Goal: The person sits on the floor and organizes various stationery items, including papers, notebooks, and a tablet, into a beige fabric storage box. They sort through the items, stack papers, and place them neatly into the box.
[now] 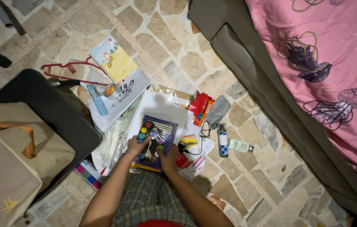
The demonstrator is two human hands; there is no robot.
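A paint palette with several round colour pans (147, 133) lies on a blue checked pad (164, 130), on top of white sheets (161, 108) on the stone floor. My left hand (136, 146) holds the palette's near left edge. My right hand (166, 156) grips the near edge of the pad, fingers curled over it. Both forearms reach out over my checked shorts (149, 197).
A spiral notebook (113, 59), a red hanger (67, 70), a white plastic tray (121, 103), red packets (200, 106), two small bottles (223, 141) and a black cable lie around. A beige bag (6, 168) sits on a black seat (48, 109) at left. A pink-sheeted bed (325, 71) stands at right.
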